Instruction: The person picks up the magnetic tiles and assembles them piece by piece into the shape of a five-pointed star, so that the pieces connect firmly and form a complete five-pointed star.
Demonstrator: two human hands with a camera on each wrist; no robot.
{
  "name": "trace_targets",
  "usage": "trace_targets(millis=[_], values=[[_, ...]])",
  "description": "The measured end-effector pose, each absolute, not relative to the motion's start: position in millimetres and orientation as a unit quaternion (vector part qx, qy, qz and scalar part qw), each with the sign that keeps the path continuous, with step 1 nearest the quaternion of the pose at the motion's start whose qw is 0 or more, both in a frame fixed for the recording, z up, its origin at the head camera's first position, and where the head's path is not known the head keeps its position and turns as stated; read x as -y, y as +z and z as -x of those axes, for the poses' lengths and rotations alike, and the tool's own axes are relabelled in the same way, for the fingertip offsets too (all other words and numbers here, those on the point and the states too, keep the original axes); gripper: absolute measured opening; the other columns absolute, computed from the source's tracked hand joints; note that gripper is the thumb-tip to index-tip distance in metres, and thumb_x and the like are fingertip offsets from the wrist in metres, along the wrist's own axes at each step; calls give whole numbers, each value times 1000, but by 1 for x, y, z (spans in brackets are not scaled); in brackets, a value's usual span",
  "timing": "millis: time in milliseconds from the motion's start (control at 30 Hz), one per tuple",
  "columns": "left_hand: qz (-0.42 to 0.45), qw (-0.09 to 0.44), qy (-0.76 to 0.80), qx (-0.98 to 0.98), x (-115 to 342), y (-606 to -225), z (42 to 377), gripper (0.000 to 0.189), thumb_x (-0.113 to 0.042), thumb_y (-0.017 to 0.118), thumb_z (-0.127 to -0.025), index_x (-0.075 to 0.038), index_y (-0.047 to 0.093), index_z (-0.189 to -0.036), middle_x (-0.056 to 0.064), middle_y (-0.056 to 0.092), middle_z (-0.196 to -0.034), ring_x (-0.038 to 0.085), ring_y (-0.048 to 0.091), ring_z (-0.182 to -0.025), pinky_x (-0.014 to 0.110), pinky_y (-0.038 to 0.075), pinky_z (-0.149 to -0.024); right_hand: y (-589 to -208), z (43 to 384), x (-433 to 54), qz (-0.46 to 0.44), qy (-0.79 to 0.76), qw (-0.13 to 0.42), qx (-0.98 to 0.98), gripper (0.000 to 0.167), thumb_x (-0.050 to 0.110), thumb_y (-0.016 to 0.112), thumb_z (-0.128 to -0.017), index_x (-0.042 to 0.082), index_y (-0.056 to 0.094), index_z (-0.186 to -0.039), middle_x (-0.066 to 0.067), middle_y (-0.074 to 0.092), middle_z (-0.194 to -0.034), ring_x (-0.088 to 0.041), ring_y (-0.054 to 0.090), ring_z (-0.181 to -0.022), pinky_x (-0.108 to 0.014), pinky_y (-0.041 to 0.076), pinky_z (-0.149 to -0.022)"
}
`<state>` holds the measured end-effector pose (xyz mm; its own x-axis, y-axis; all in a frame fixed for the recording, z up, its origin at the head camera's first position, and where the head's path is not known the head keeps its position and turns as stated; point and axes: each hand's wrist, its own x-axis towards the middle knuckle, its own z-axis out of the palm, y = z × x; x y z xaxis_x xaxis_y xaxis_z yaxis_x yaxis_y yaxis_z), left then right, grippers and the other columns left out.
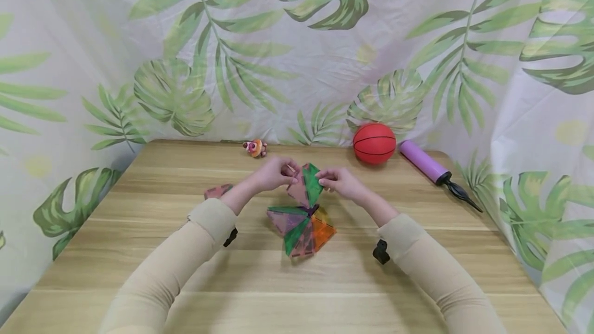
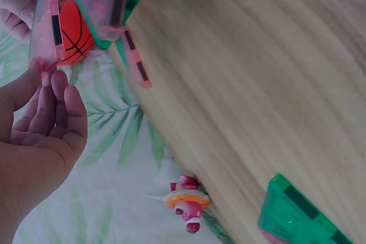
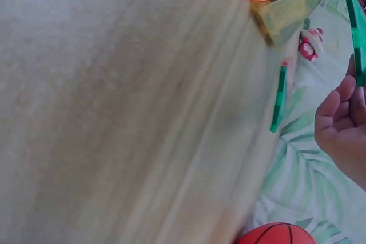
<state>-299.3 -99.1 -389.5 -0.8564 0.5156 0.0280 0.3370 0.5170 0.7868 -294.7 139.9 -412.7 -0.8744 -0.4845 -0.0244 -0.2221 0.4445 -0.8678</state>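
My left hand point(image 1: 276, 173) pinches the outer corner of a see-through pink magnetic tile point(image 1: 298, 190) between thumb and fingers. Joined along its edge is a green magnetic tile point(image 1: 312, 183), whose outer corner my right hand point(image 1: 342, 183) pinches. The pair is held up, tilted, above a fan of joined magnetic tiles point(image 1: 303, 244) in purple, green, pink, orange and yellow. In the left wrist view, dark magnet strips show along the edge of the held pink tile point(image 2: 48, 32). The right wrist view shows the green tile point(image 3: 359, 44) nearly edge-on at the fingertips.
Another pink tile piece point(image 1: 217, 191) lies beside my left wrist; its green part point(image 2: 297, 215) shows in the left wrist view. At the table's back edge stand a small pink figurine point(image 1: 255, 148), a red ball point(image 1: 374, 143) and a purple hand pump point(image 1: 424, 161). Leaf-print cloth hangs behind.
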Motion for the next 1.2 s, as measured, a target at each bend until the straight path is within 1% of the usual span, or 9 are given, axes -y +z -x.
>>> trace_targets(millis=[67,133,333,500,633,833,1000,1100,1200], values=[[-245,108,418,-868,99,-394,300,25,-5,68,-85,2,62,-109,14,70,-92,19,66,-86,25,51,-69,-416,296,-140,207,-488,153,-834,27,8,53,-96,-8,59,-116,-18,67,-98,-35,59,-87,-51,49,-81],[-243,115,416,-869,99,-400,302,25,-5,68,-86,2,61,-109,14,70,-92,19,66,-86,24,50,-69,-420,297,-141,200,-491,167,-831,27,8,53,-96,-8,58,-117,-16,67,-98,-35,59,-89,-51,48,-83],[-228,129,419,-869,98,-415,306,25,-4,66,-87,3,60,-110,14,69,-93,18,65,-86,23,49,-68,-432,303,-140,167,-518,214,-811,28,10,52,-97,-6,57,-120,-10,65,-101,-10,60,-85,-44,50,-89],[-214,144,419,-870,98,-424,308,25,-4,64,-89,3,58,-112,15,68,-94,18,64,-86,27,51,-69,-440,307,-137,152,-500,235,-819,29,11,53,-96,-3,58,-121,-7,64,-99,-11,59,-80,-34,52,-77],[-208,154,420,-870,98,-430,308,25,-1,63,-88,4,57,-112,16,69,-93,19,64,-84,30,52,-69,-445,308,-133,158,-472,237,-834,26,12,56,-95,-1,62,-117,-2,60,-89,-12,51,-71,-27,46,-65],[-195,168,414,-873,96,-438,307,26,-1,63,-89,2,57,-114,15,69,-94,19,64,-86,28,51,-72,-446,306,-129,199,-436,219,-850,21,7,60,-92,-3,67,-109,-4,61,-81,-14,48,-66,-24,42,-59],[-204,163,409,-874,99,-436,306,29,-3,63,-89,2,56,-117,16,69,-99,22,65,-92,29,52,-76,-444,302,-128,197,-433,209,-854,24,8,60,-92,-1,66,-113,-8,63,-86,-17,50,-68,-27,43,-58],[-231,145,395,-877,109,-427,304,35,-5,64,-89,6,54,-121,17,68,-101,26,64,-95,33,51,-81,-442,300,-130,206,-428,201,-857,28,11,59,-93,3,62,-120,-9,63,-94,-21,56,-74,-31,47,-59],[-247,123,384,-881,126,-414,303,39,-7,65,-88,8,52,-123,18,66,-104,29,61,-99,38,49,-87,-436,295,-133,233,-411,173,-864,32,14,61,-93,5,60,-124,-9,63,-104,-22,60,-85,-33,51,-66]])
